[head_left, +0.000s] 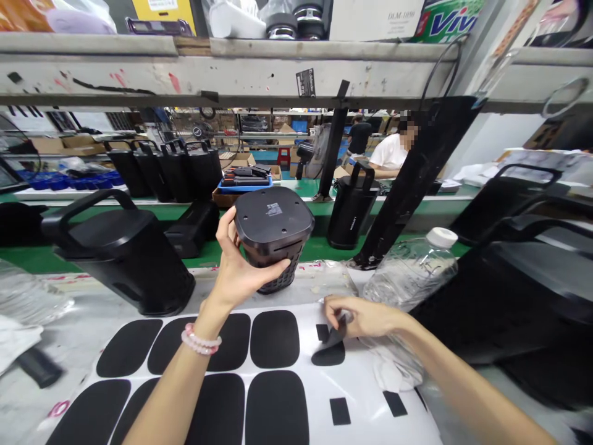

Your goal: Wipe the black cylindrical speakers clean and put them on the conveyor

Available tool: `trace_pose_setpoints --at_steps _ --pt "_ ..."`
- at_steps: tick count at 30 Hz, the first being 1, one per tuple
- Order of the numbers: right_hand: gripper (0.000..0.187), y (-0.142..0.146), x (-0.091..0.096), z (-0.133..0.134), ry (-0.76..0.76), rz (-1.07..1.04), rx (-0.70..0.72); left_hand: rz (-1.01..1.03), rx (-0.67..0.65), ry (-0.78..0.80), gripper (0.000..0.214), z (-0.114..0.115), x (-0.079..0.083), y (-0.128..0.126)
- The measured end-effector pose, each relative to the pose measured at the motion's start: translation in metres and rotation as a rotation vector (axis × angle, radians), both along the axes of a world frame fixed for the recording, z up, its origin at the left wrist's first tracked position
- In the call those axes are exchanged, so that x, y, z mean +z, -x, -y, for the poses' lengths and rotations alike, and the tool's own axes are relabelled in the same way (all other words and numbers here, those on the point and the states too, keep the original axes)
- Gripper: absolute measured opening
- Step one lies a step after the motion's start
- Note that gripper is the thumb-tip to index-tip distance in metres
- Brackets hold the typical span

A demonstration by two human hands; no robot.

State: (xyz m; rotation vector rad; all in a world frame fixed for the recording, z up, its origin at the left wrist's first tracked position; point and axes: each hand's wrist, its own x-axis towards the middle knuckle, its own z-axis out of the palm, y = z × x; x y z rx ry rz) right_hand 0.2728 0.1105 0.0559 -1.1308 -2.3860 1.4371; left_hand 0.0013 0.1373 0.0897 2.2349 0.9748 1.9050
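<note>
Here the largest thing near the hands is the white backing sheet [296,377], spread under both forearms and carrying rows of black rounded pads [274,339] with a few small black rectangles [340,410] toward the right hand's side. Above it, the left hand [238,272] is wrapped around a black speaker body [274,238], held up off the table and tipped so its flat underside with a small label faces the camera; thumb on one side, fingers curled around the mesh wall. The right hand [359,316] rests low on the sheet, fingers pinched narrowly on the edge of one black pad [330,351] that looks partly lifted from the backing.

As a judgement, the step in hand is peeling a pad free while the speaker's base is presented for it. The move to come calls for a clean lift without creasing, then squaring the pad to the base outline before pressing.

Left of the left hand stands a bigger black speaker with a handle [120,253]. Just beyond the right hand lies a clear plastic bottle [412,272] on its side. Farther past both hands runs a green conveyor strip [28,256], more black speakers [167,167] in a row, a metal shelf [231,68] overhead, and a seated person in a white shirt [389,151] at a distant bench.
</note>
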Motion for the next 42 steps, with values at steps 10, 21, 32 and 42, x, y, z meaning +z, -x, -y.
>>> trace_pose_setpoints --at_steps 10,21,32,42 --pt "0.029 -0.043 0.033 0.031 -0.157 -0.643 -0.694 -0.119 0.037 0.275 0.126 0.022 0.018 0.012" --pt "0.033 -0.042 0.101 0.080 -0.071 -1.006 -0.904 -0.047 -0.055 0.167 0.118 0.032 -0.003 -0.027" --pt "0.014 -0.019 0.099 0.092 -0.078 -0.875 -0.735 -0.368 -0.214 0.063 0.134 0.033 -0.008 -0.033" --pt "0.024 -0.002 0.090 0.077 -0.050 -0.834 -0.731 -0.456 -0.215 0.040 0.139 0.032 -0.001 -0.024"
